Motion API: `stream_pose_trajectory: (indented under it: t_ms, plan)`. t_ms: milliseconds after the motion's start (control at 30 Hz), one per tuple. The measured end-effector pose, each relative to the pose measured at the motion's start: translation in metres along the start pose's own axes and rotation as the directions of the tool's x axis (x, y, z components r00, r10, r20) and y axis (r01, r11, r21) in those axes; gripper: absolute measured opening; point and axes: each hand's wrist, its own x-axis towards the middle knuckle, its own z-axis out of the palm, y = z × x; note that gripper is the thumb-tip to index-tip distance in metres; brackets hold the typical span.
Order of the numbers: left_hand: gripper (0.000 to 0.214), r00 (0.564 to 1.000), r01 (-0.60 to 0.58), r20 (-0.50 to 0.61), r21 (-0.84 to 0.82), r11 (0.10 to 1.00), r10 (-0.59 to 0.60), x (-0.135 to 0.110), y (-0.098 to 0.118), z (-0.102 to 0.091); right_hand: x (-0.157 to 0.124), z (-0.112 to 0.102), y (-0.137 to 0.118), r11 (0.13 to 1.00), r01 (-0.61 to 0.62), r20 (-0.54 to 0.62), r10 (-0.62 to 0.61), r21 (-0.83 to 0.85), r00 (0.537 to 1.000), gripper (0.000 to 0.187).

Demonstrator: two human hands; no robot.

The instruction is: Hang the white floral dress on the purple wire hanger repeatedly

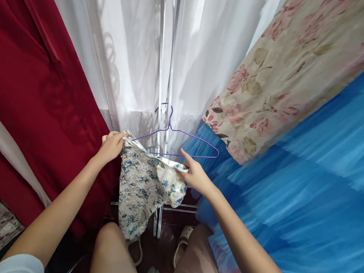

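A white smocked top with blue flowers (139, 184) hangs between my hands, its white upper edge sloping down to the right. Pinched at that edge's left end is my left hand (111, 147), beside the red fabric. My right hand (195, 171) holds the other end of the edge, thumb pointing up near the hanger's bottom bar. A purple wire hanger (190, 134) hangs by its hook from a metal rack (172, 67). The hanger's left corner reaches into the top's left end, while its right corner is bare. My fingers are partly hidden by the cloth.
Red cloth (31, 68) drapes on the left, white curtains (126, 42) behind the rack. To the right hang a cream floral garment (269, 84) and ruffled blue tulle (291, 197). Below are my knees (108, 245) and a cream clog (184, 240) beside the rack's foot.
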Motion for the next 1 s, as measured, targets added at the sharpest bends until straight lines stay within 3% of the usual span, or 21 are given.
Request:
stream_pose_trajectory:
  t_ms: [133,267,400,467,533,600,700,767,833,900,933,967,1000]
  plan:
    - [0.031,0.993,-0.114,-0.009,-0.32,0.941,0.117,0.006,0.04,0.001,0.013,0.004,0.019,0.998,-0.009,-0.076,0.005,-0.056,0.997,0.041]
    - [0.023,0.979,-0.201,-0.096,-0.369,0.907,0.178,0.001,0.077,0.007,0.005,0.007,0.018,0.998,-0.007,-0.126,0.0,-0.054,0.992,0.032]
    - [0.019,0.948,-0.219,-0.295,-0.347,0.912,0.116,-0.009,0.089,0.01,-0.015,-0.01,0.018,0.991,-0.049,-0.323,0.007,-0.122,0.946,0.068]
    - [0.017,0.937,-0.239,-0.323,-0.311,0.92,0.134,-0.011,0.091,0.01,-0.018,-0.024,0.023,0.984,-0.099,-0.413,0.028,-0.151,0.91,0.088]
    - [0.014,0.933,-0.26,-0.318,-0.27,0.927,0.169,-0.013,0.092,0.009,-0.014,-0.04,0.031,0.974,-0.151,-0.411,0.07,-0.168,0.909,0.099]
    - [0.012,0.932,-0.268,-0.311,-0.241,0.933,0.188,-0.013,0.092,0.008,-0.005,-0.055,0.038,0.962,-0.194,-0.345,0.119,-0.191,0.931,0.097]
    - [0.014,0.941,-0.193,-0.315,-0.191,0.962,0.127,-0.012,0.083,0.003,0.004,-0.084,0.036,0.956,-0.16,-0.201,0.111,-0.247,0.973,0.072]
    - [0.019,0.96,-0.107,-0.277,-0.198,0.974,0.049,-0.011,0.068,-0.001,0.001,-0.106,0.026,0.976,-0.083,0.022,0.09,-0.2,0.996,0.052]
    - [0.024,0.985,-0.041,-0.17,-0.256,0.966,-0.003,-0.01,0.05,-0.003,-0.005,-0.127,0.015,0.996,-0.074,0.327,0.088,-0.053,0.941,0.041]
    - [0.029,0.998,-0.008,-0.064,-0.345,0.939,-0.015,-0.01,0.034,-0.001,-0.011,-0.138,0.01,0.978,-0.174,0.541,0.085,0.114,0.836,0.039]
    - [0.031,0.999,0.002,-0.038,-0.398,0.917,-0.019,-0.01,0.028,0.003,-0.012,-0.138,0.011,0.95,-0.239,0.585,0.08,0.2,0.807,0.04]
    - [0.032,0.999,0.01,-0.028,-0.461,0.887,-0.026,-0.011,0.024,0.007,-0.012,-0.133,0.013,0.908,-0.295,0.578,0.074,0.297,0.813,0.042]
    - [0.032,0.999,0.022,-0.024,-0.529,0.848,-0.04,-0.012,0.022,0.013,-0.01,-0.125,0.015,0.85,-0.334,0.524,0.082,0.408,0.848,0.045]
